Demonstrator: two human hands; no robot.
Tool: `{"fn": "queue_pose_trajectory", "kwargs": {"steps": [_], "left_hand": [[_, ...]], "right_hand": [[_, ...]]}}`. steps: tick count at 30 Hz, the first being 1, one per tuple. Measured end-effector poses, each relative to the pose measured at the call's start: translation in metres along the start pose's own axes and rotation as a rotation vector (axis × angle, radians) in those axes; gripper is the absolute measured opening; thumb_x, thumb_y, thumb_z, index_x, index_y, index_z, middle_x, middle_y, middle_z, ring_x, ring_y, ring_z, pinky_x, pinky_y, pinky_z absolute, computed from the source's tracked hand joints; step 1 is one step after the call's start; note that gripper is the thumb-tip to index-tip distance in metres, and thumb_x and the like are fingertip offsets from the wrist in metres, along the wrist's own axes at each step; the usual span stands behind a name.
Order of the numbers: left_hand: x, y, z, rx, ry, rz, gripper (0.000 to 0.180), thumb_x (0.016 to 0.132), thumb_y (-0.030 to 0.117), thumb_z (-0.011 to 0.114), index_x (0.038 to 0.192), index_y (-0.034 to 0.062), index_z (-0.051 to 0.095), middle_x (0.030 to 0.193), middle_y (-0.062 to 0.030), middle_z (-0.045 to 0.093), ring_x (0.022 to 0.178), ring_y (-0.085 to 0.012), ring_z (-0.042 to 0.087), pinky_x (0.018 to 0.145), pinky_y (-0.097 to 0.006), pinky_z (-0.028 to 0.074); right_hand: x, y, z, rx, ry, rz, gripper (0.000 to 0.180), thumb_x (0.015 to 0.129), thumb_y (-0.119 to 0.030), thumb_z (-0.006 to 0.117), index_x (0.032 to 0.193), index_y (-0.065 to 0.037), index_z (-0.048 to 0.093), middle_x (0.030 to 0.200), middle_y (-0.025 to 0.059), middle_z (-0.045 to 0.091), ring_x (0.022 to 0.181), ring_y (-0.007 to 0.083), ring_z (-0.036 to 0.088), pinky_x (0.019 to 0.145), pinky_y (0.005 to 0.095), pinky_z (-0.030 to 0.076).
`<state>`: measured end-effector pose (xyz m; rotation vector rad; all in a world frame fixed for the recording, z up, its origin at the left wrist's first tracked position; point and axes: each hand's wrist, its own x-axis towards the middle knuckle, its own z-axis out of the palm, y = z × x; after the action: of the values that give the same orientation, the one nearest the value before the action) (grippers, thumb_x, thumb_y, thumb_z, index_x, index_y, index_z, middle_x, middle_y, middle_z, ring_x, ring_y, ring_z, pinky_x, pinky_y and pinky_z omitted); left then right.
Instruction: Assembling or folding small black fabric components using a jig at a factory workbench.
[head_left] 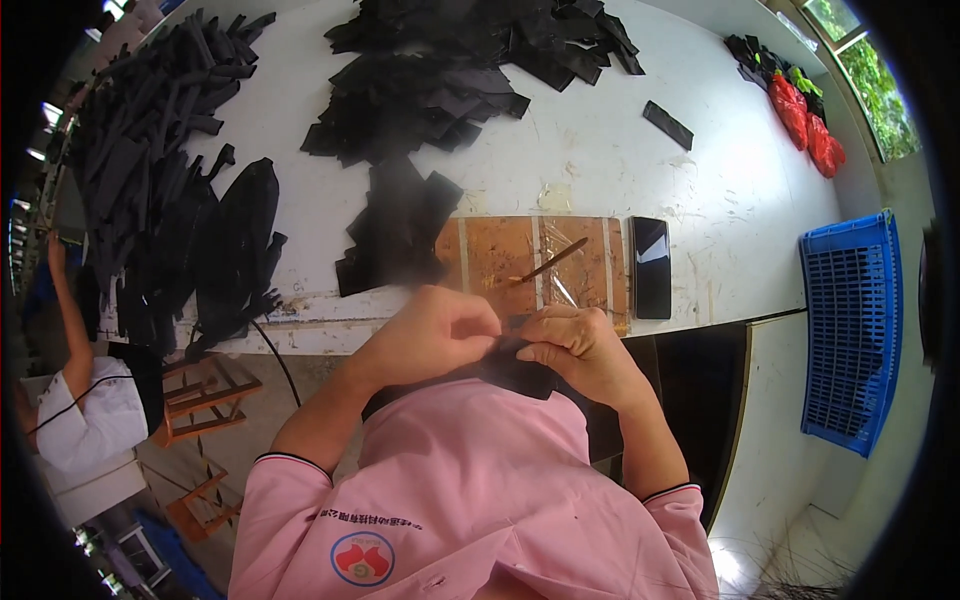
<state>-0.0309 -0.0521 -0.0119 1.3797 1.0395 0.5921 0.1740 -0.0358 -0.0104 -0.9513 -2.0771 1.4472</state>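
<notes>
Close to my body at the table's front edge, my left hand (437,335) and my right hand (583,352) are closed on one black fabric piece (520,374). Fingers and thumbs of both pinch its upper edge, and the rest hangs down in front of my shirt. Just beyond them lies a brown board (480,245) with pale tape strips. A thin dark stick, perhaps a brush (553,260), rests slantwise on it. Left of the board, a small stack of black pieces (385,225) reaches near my left hand.
A black phone (650,268) lies right of the board. Large heaps of black pieces (420,95) and black strips (150,140) cover the far middle and left. One flat piece (668,125), red bags (790,108) and a blue crate (850,335) are rightward. Another person (95,410) sits left.
</notes>
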Motion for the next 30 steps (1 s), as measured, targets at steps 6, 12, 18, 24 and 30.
{"fn": "queue_pose_trajectory", "kwargs": {"steps": [6, 12, 18, 24, 30], "left_hand": [[-0.005, -0.007, 0.028, -0.176, 0.34, 0.024, 0.006, 0.076, -0.002, 0.059, 0.078, 0.0, 0.054, 0.066, 0.0013, 0.056, 0.056, -0.0014, 0.051, 0.047, -0.015, 0.04], [0.007, -0.02, 0.055, 0.516, 0.884, 0.453, 0.009, 0.074, -0.007, 0.057, 0.079, 0.0008, 0.054, 0.061, -0.0011, 0.057, 0.049, -0.0029, 0.05, 0.04, -0.017, 0.038], [0.012, -0.019, 0.033, -0.922, 0.467, 0.006, 0.018, 0.071, -0.008, 0.057, 0.082, 0.0024, 0.048, 0.068, -0.002, 0.056, 0.048, 0.0001, 0.043, 0.036, -0.013, 0.029], [0.015, -0.032, 0.035, -0.462, 0.562, 0.034, 0.016, 0.069, -0.009, 0.053, 0.082, 0.0002, 0.051, 0.068, -0.0022, 0.055, 0.054, -0.0009, 0.046, 0.043, -0.014, 0.034], [0.019, -0.048, 0.042, -0.484, 0.667, 0.101, 0.02, 0.072, -0.011, 0.047, 0.088, -0.0008, 0.053, 0.073, -0.0026, 0.056, 0.049, -0.0016, 0.045, 0.044, -0.015, 0.035]], "right_hand": [[-0.006, -0.008, 0.035, -0.148, 0.498, -0.006, 0.032, 0.067, -0.02, 0.07, 0.09, -0.003, 0.057, 0.084, 0.0112, 0.051, 0.069, 0.0249, 0.053, 0.059, 0.0326, 0.044], [0.011, 0.007, 0.05, -0.221, 0.668, -0.072, 0.01, 0.069, -0.003, 0.064, 0.076, -0.001, 0.058, 0.067, 0.0065, 0.053, 0.052, 0.0143, 0.05, 0.048, 0.0234, 0.04], [0.018, 0.03, 0.051, 0.138, 0.681, 0.112, 0.005, 0.071, 0.004, 0.055, 0.073, 0.0, 0.057, 0.068, 0.0043, 0.056, 0.053, 0.0108, 0.05, 0.047, 0.022, 0.04], [0.012, 0.034, 0.054, 1.259, 0.266, 0.4, 0.014, 0.076, -0.015, 0.065, 0.077, -0.005, 0.057, 0.068, -0.002, 0.051, 0.058, 0.0065, 0.042, 0.052, 0.0194, 0.034], [0.016, 0.04, 0.053, 1.168, 0.265, 0.373, 0.016, 0.081, -0.022, 0.059, 0.077, -0.007, 0.053, 0.065, -0.0013, 0.05, 0.059, 0.0086, 0.046, 0.054, 0.0201, 0.037]]}}
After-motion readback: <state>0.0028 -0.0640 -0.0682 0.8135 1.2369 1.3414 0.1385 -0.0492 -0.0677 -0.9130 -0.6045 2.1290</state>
